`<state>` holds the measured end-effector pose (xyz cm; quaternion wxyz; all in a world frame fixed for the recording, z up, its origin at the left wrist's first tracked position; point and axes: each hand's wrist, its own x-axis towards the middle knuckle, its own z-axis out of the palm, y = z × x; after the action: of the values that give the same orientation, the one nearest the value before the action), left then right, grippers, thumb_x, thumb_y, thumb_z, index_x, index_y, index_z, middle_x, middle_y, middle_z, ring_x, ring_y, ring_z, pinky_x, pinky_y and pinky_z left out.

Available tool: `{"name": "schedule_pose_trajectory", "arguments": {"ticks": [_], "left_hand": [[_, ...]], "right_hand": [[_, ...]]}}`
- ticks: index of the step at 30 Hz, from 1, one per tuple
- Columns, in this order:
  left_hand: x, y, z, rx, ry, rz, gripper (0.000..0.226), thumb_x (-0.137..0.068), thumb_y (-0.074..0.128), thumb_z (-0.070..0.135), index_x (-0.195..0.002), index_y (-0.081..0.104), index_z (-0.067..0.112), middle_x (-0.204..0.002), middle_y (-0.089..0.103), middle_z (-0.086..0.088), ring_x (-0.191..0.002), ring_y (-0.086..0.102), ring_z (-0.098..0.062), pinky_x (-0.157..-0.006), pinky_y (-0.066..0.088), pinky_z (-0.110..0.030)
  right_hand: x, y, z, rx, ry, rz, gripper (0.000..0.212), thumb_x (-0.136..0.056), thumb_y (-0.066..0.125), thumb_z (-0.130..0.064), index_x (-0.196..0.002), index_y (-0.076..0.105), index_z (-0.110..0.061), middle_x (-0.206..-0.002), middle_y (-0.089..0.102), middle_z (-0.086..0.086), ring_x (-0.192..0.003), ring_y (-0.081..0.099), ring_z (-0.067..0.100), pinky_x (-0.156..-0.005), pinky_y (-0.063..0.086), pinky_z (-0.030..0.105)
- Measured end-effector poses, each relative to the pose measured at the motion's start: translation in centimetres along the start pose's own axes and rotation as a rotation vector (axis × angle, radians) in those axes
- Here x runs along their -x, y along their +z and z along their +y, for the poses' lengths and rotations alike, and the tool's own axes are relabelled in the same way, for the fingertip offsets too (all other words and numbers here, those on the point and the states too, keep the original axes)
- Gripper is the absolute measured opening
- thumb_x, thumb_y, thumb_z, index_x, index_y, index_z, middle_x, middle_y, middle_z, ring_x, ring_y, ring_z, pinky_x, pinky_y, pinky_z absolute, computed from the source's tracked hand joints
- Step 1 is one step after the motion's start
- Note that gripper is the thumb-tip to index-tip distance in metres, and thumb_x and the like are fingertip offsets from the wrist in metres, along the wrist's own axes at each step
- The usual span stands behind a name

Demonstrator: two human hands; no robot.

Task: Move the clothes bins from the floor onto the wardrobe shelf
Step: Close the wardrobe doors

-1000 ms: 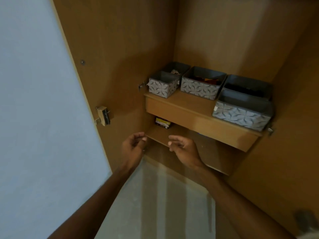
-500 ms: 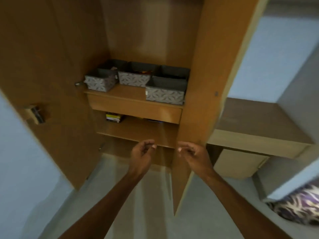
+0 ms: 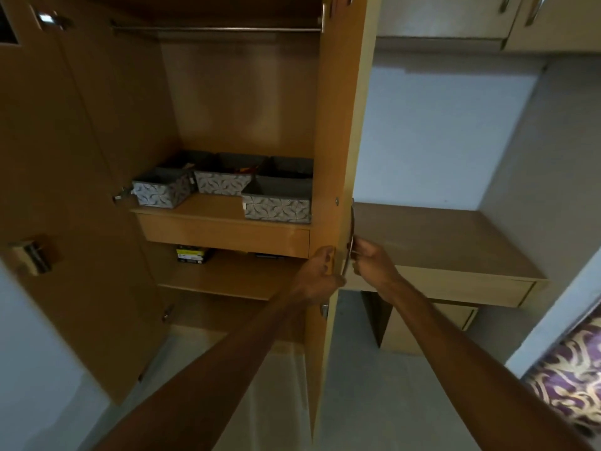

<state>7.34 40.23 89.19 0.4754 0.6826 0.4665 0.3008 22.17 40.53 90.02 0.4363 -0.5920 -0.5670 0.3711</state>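
Several grey patterned clothes bins stand on the wardrobe shelf [image 3: 208, 209]: a small one [image 3: 161, 192] at the left, one [image 3: 221, 182] in the middle, a larger one [image 3: 276, 205] at the right front, darker ones behind. My left hand [image 3: 320, 270] grips the edge of the right wardrobe door [image 3: 338, 157] from its inner side. My right hand [image 3: 370, 262] holds the metal handle [image 3: 350, 252] on the door's outer face. Neither hand touches a bin.
The left wardrobe door [image 3: 65, 190] stands wide open. A lower shelf [image 3: 234, 275] holds a yellow-black box [image 3: 192, 255]. A hanging rail [image 3: 214, 29] runs across the top. A wooden desk [image 3: 439, 242] adjoins on the right, patterned bedding [image 3: 569, 379] at the lower right.
My view has swung up and right. Both hands have moved from in front of the lower shelf to the right door; the left took its edge, the right its handle.
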Motion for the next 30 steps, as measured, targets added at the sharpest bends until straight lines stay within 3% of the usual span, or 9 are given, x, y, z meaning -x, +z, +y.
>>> {"name": "schedule_pose_trajectory", "arguments": {"ticks": [4, 7, 9, 12, 14, 18, 21, 26, 30], "left_hand": [[0.4, 0.0, -0.9, 0.089, 0.025, -0.005, 0.063, -0.082, 0.068, 0.004, -0.134, 0.04, 0.026, -0.122, 0.052, 0.008, -0.113, 0.053, -0.016, -0.099, 0.049, -0.045], [0.8, -1.1, -2.0, 0.145, 0.052, 0.04, 0.06, -0.082, 0.066, -0.004, -0.131, 0.041, 0.02, -0.113, 0.056, 0.007, -0.102, 0.058, -0.011, -0.092, 0.053, -0.041], [0.9, -2.6, -3.3, 0.177, 0.061, 0.08, 0.062, -0.081, 0.066, -0.005, -0.134, 0.042, 0.016, -0.118, 0.058, 0.0, -0.107, 0.059, -0.018, -0.088, 0.055, -0.041], [1.5, -5.8, -4.9, 0.246, 0.08, 0.163, 0.058, -0.082, 0.061, -0.012, -0.135, 0.046, 0.007, -0.112, 0.063, -0.004, -0.097, 0.064, -0.018, -0.076, 0.056, -0.029], [1.7, -8.3, -6.0, 0.283, 0.079, 0.223, 0.046, -0.088, 0.058, -0.005, -0.132, 0.05, 0.005, -0.114, 0.066, -0.008, -0.099, 0.066, -0.021, -0.076, 0.055, -0.024], [1.4, -13.5, -8.7, 0.284, 0.096, 0.35, 0.034, -0.098, 0.046, 0.026, -0.127, 0.061, 0.016, -0.121, 0.067, -0.001, -0.114, 0.062, -0.015, -0.093, 0.05, -0.028], [0.5, -17.8, -10.1, 0.28, 0.115, 0.418, 0.034, -0.105, 0.033, 0.029, -0.117, 0.064, 0.023, -0.112, 0.069, 0.007, -0.104, 0.063, 0.002, -0.085, 0.048, -0.014], [-2.8, -25.1, -12.3, 0.273, 0.042, 0.398, 0.054, -0.099, 0.021, 0.054, -0.126, 0.059, 0.028, -0.117, 0.063, 0.017, -0.105, 0.057, 0.007, -0.082, 0.043, -0.016], [-6.5, -30.8, -12.8, 0.297, 0.0, 0.342, 0.049, -0.1, 0.013, 0.053, -0.122, 0.053, 0.033, -0.113, 0.058, 0.019, -0.097, 0.053, 0.009, -0.076, 0.04, -0.014]], "right_hand": [[0.1, 1.0, 0.6, -0.025, -0.03, -0.006, 0.053, -0.085, 0.043, 0.013, -0.113, 0.06, -0.029, -0.102, 0.066, -0.01, -0.09, 0.061, 0.002, -0.067, 0.044, 0.014], [0.2, 2.7, 0.0, -0.061, -0.056, -0.046, 0.059, -0.082, 0.045, 0.017, -0.124, 0.055, -0.024, -0.105, 0.062, -0.012, -0.092, 0.058, -0.004, -0.069, 0.045, 0.012], [-0.3, 4.0, 0.0, -0.069, -0.081, -0.082, 0.065, -0.082, 0.043, 0.021, -0.124, 0.05, -0.028, -0.106, 0.06, -0.013, -0.095, 0.058, -0.003, -0.074, 0.046, 0.008], [-1.8, 6.8, -0.3, -0.067, -0.098, -0.133, 0.074, -0.077, 0.039, 0.025, -0.116, 0.051, -0.037, -0.109, 0.061, -0.016, -0.112, 0.058, 0.01, -0.092, 0.048, 0.021], [-2.8, 9.0, -0.8, -0.073, -0.114, -0.192, 0.074, -0.077, 0.038, 0.024, -0.118, 0.052, -0.036, -0.112, 0.061, -0.016, -0.117, 0.056, 0.012, -0.101, 0.045, 0.027], [-5.0, 13.6, -1.9, -0.087, -0.118, -0.361, 0.072, -0.084, 0.039, 0.023, -0.144, 0.035, -0.015, -0.136, 0.046, -0.009, -0.128, 0.042, 0.005, -0.104, 0.035, 0.016], [-8.1, 17.8, -2.8, -0.113, -0.104, -0.432, 0.073, -0.085, 0.038, 0.023, -0.149, 0.022, -0.011, -0.15, 0.034, 0.0, -0.139, 0.032, 0.015, -0.104, 0.033, 0.019], [-13.6, 24.7, -4.7, -0.123, -0.128, -0.44, 0.069, -0.087, 0.038, 0.02, -0.148, 0.026, -0.011, -0.143, 0.038, -0.008, -0.136, 0.034, 0.01, -0.102, 0.035, 0.014], [-18.3, 29.0, -6.4, -0.122, -0.146, -0.425, 0.067, -0.089, 0.039, 0.017, -0.147, 0.032, -0.014, -0.141, 0.044, -0.009, -0.132, 0.041, 0.007, -0.096, 0.038, 0.008]]}}
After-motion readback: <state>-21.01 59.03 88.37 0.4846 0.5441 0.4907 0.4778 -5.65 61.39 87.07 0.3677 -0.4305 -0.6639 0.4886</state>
